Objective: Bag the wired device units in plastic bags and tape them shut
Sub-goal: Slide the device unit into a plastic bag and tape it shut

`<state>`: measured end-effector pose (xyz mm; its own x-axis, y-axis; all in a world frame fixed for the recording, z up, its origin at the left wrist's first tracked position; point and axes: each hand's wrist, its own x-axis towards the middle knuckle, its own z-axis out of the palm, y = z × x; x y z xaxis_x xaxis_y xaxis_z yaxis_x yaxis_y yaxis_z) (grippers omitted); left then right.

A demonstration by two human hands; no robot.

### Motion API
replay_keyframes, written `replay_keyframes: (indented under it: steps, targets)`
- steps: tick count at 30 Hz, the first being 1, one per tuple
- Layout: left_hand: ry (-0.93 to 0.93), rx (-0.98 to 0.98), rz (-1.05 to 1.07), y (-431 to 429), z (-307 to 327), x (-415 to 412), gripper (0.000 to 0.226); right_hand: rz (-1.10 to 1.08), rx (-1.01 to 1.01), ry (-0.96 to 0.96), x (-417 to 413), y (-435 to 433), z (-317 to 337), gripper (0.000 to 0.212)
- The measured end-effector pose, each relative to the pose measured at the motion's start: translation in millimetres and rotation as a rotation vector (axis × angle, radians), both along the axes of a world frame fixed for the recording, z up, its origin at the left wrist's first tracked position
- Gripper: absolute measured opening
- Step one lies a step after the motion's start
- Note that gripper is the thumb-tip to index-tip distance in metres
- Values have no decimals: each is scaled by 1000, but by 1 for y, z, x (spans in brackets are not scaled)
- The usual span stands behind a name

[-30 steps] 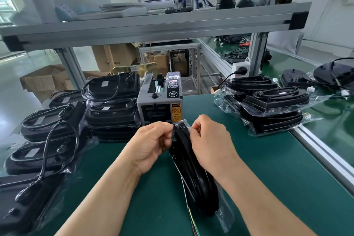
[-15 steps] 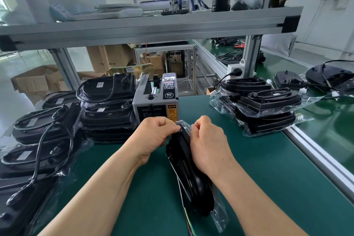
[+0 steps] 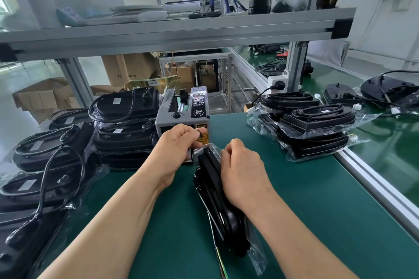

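Head view, workstation with green bench mat [image 3: 306,199]. Centre: one black, flat, rounded wired device unit [image 3: 209,167] stands on its edge on the mat, enclosed in a clear plastic bag [image 3: 256,253], directly before the grey box-shaped tape dispenser [image 3: 181,111]. Thin coloured wires [image 3: 221,263] show at the near end of the unit.

Left hand [image 3: 179,149]: fingers curled, thumb and fingertips pinching the loose film at the top of the clear plastic bag, just in front of the dispenser's face; whether a tape strip lies between them cannot be told. Right hand [image 3: 242,172]: fingers curled over the upper edge of the unit, gripping the bag film against it from the right side.

Left of the dispenser: stacks of black corded units in clear wrap [image 3: 122,124]. Right: a second stack of bagged black units [image 3: 313,127] at the mat's edge. Above: an aluminium-profile shelf beam [image 3: 181,31]. Background left: brown cardboard cartons [image 3: 38,97] on the floor.
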<state>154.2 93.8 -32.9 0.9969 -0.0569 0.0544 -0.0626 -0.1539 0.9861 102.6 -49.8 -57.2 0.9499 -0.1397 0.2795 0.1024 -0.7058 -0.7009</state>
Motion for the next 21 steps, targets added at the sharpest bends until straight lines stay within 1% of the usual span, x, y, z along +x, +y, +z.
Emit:
replay_keyframes:
  steps: [3, 5, 8, 12, 14, 17, 19, 21]
  targets:
    - [19, -12, -16, 5, -3, -9, 19, 3, 2, 8, 1, 0, 0, 21]
    - [39, 50, -40, 7, -7, -16, 21, 6, 10, 11, 0, 0, 0, 22]
    - [51, 100, -93, 8, -7, -23, 16, 10, 28, 12, 0, -1, 0, 23]
    - [-38, 135, -165, 8, -1, -26, 30, 8, 8, 38, 0, -2, 2, 23]
    - [-80, 201, -184, 7, -1, -26, 27, 7, -23, 41, 0, 0, 2, 21]
    - [-152, 337, -149, 4, -6, -23, 20, 5, -59, 33, 0, 2, 2, 20]
    - [-188, 428, -124, -1, -8, -22, 21, 5, -73, 33, 0, 3, 3, 20]
    - [-192, 454, -105, -6, -9, -18, 22, 4, -83, 21, 0, 3, 3, 20]
